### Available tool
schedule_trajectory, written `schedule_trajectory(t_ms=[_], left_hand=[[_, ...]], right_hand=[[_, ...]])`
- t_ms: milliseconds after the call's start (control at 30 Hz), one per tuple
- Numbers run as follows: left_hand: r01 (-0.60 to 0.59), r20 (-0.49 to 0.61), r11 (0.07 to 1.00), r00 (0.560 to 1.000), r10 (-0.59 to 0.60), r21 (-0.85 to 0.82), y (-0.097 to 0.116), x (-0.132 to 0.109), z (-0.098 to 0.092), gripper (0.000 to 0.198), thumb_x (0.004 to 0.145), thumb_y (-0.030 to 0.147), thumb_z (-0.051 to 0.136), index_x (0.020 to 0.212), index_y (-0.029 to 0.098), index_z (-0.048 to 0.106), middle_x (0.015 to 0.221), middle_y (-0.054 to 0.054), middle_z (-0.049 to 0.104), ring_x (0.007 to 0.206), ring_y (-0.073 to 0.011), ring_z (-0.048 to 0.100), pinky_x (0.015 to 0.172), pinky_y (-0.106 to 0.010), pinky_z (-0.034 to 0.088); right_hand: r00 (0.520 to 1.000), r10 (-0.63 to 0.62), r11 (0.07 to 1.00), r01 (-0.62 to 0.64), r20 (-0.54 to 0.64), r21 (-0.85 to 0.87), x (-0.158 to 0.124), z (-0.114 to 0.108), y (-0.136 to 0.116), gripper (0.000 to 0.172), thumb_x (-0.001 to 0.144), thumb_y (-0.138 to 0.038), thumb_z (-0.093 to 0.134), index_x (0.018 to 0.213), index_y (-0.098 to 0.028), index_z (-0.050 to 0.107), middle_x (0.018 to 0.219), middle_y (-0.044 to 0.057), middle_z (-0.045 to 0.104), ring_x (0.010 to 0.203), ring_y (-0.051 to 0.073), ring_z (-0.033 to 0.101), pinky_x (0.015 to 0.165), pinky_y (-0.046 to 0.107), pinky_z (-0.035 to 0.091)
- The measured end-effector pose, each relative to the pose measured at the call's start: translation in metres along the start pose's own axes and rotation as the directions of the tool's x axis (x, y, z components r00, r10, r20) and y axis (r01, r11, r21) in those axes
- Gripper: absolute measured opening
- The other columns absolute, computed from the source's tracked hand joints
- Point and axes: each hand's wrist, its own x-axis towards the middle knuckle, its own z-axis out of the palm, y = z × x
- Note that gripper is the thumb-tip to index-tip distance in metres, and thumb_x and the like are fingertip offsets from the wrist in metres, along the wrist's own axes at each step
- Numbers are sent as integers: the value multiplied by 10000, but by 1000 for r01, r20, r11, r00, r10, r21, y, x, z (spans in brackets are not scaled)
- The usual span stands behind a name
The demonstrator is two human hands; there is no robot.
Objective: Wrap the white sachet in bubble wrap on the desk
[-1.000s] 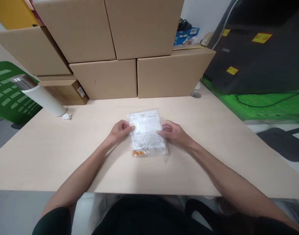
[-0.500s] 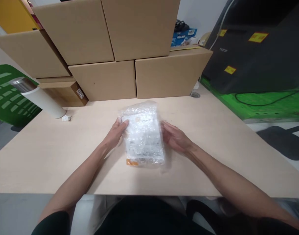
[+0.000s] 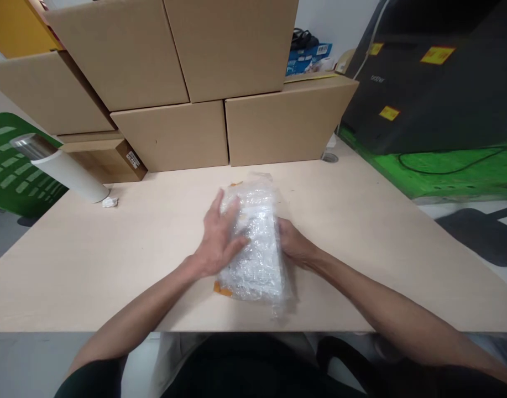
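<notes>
A flat white item in clear bubble wrap (image 3: 259, 249) is in front of me above the table, its right side tilted. Orange tape shows at its lower left corner and a little at its top edge. My left hand (image 3: 220, 235) lies against the left part of the wrap with its fingers spread, slightly blurred. At the right edge, my right hand (image 3: 292, 240) grips the package; its fingertips are hidden behind it.
Cardboard boxes (image 3: 174, 135) are stacked along the back of the pale table (image 3: 145, 237). A white bottle with a steel cap (image 3: 71, 174) and a crumpled white scrap (image 3: 110, 202) stand at left. Beyond the right edge is a dark machine (image 3: 419, 99) on a green base.
My left hand has let go of the left edge and moved right onto the wrap's face, fingers spread. The package has tilted and come slightly nearer me. My right hand has closed on its edge.
</notes>
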Motion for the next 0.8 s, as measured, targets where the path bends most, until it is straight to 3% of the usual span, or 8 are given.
schedule_trajectory(t_ms=[33, 100, 167, 300, 400, 600, 700, 800], left_hand=[[-172, 62, 982, 984, 168, 72, 9, -2, 2, 759, 935, 684, 401, 1582, 415, 108, 1676, -1, -151, 1527, -404, -44, 1194, -655, 85], [-434, 187, 887, 895, 405, 158, 22, -5, 5, 707, 917, 710, 407, 1548, 414, 284, 1689, 6, -17, 1531, -395, 7, 1206, -629, 3], [-524, 245, 823, 846, 474, 219, 28, -6, 5, 700, 885, 742, 435, 1476, 366, 455, 1662, -37, 195, 1526, -385, 92, 1210, -598, -47], [-434, 194, 857, 899, 393, 277, 23, -6, -11, 780, 866, 819, 276, 1216, 253, 684, 1580, -93, 390, 1509, -408, 144, 1190, -626, -45], [-385, 146, 880, 923, 357, 277, 22, -7, -21, 843, 868, 824, 204, 1210, 218, 680, 1569, -118, 402, 1501, -396, 181, 1198, -610, 25], [-572, 284, 755, 818, 500, 320, 36, -3, -2, 770, 855, 772, 453, 1486, 330, 449, 1608, -69, 341, 1507, -366, 190, 1210, -586, 26], [-484, 254, 783, 874, 414, 390, 35, 1, 0, 808, 855, 799, 386, 1471, 283, 471, 1558, -87, 425, 1485, -373, 237, 1203, -602, -17], [-353, 127, 826, 935, 331, 440, 29, 1, -15, 813, 851, 833, 285, 1311, 245, 606, 1440, -107, 547, 1443, -374, 318, 1196, -619, -15]], right_hand=[[999, -37, 999, 37, 20, -10, -1, 1, 0, 395, 691, -320, 809, 1048, -194, 696, 972, 49, 740, 893, 239, 692, 809, 418, 571], [989, -110, 993, 114, 94, -30, -2, 3, 0, 386, 658, -333, 818, 1003, -208, 698, 961, 35, 739, 909, 245, 685, 811, 408, 566], [982, -152, 986, 159, 114, -59, -3, 3, -1, 349, 639, -313, 820, 951, -216, 696, 948, 23, 736, 918, 246, 677, 797, 390, 562], [994, -106, 990, 103, -26, -95, -2, 2, -3, 372, 729, -295, 769, 1075, -216, 661, 1019, 35, 726, 892, 214, 677, 741, 351, 557], [992, -118, 988, 113, -44, -100, -1, 0, -3, 469, 725, -333, 790, 1148, -201, 635, 1051, 56, 721, 905, 222, 682, 773, 369, 557], [950, -274, 936, 299, 151, -184, -2, 4, 5, 413, 732, -387, 773, 1105, -257, 653, 1070, 44, 709, 1026, 257, 658, 887, 423, 537], [972, -211, 951, 228, 101, -210, -4, 7, 5, 332, 757, -341, 750, 1061, -242, 663, 1040, 44, 698, 956, 223, 658, 844, 387, 535], [996, -82, 995, 83, 23, -60, -7, 9, -1, 350, 777, -379, 743, 1077, -225, 651, 967, 34, 695, 842, 182, 652, 754, 336, 524]])
